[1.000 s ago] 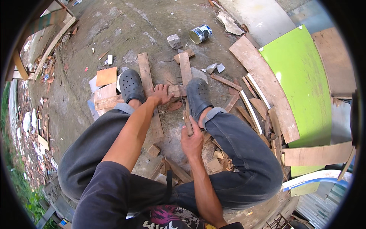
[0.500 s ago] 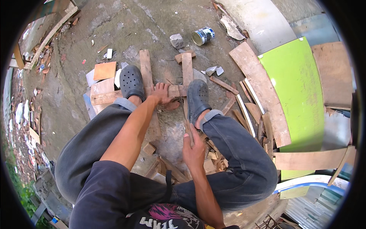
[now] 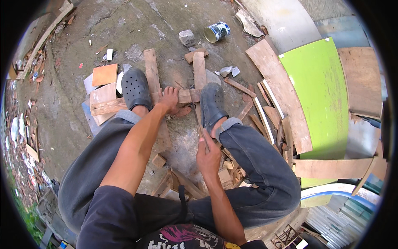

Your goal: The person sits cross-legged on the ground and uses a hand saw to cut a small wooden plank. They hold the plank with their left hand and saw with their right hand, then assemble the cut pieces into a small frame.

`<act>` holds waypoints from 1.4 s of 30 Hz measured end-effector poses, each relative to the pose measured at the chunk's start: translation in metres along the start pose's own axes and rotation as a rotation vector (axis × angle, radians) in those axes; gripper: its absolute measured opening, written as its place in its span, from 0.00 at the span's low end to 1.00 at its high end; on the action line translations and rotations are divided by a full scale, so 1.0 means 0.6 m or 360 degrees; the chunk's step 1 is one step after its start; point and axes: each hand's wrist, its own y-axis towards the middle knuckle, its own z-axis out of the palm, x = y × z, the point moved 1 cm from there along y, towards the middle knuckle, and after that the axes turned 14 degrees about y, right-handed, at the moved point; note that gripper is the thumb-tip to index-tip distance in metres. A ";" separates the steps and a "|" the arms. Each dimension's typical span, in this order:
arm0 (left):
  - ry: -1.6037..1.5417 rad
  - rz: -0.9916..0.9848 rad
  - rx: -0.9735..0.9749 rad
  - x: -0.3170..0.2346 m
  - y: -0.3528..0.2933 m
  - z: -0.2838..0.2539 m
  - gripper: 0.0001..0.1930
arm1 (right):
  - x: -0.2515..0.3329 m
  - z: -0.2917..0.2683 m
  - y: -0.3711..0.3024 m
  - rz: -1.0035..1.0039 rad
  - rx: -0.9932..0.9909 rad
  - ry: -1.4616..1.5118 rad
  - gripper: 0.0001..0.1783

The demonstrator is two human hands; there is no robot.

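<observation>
A narrow wooden plank [image 3: 107,107] lies crosswise in front of me, over two longer boards: a left board [image 3: 151,68] and a right board [image 3: 199,70]. My left hand [image 3: 168,99] grips the plank from above, fingers over its far edge. In my right hand [image 3: 208,155], closed around the handle, is a saw [image 3: 196,115]. Its thin blade points away from me and meets the plank near the right end. My left clog [image 3: 136,88] stands on the plank, left of my left hand. Beside the plank's right end rests my right clog [image 3: 212,106].
Wood offcuts [image 3: 188,184] lie between my legs and by my right foot. Farther off are a grey stone [image 3: 187,38] and a tipped-over can [image 3: 217,32]. A green panel [image 3: 317,97] and a long board [image 3: 282,95] lie to the right. An orange tile [image 3: 104,75] is left.
The view has shifted slightly, so the floor things sit a little farther left. My right hand and the saw have moved only slightly. The left hand still holds the plank.
</observation>
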 end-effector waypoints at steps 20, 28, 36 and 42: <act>0.0030 0.0007 0.0020 0.000 -0.005 -0.020 0.58 | -0.081 0.086 0.139 -0.0231 -0.0094 0.0144 0.20; 0.0182 -0.0055 0.0411 -0.027 -0.080 -0.073 0.53 | -0.061 0.135 0.120 -0.0064 -0.0355 0.0021 0.22; 0.0234 0.0002 0.0483 -0.021 -0.069 -0.064 0.50 | -0.086 0.085 0.147 0.0319 -0.0067 0.0427 0.22; 0.0289 0.0000 0.0495 -0.017 -0.067 -0.060 0.54 | -0.069 0.073 0.166 0.0896 0.0074 0.0888 0.22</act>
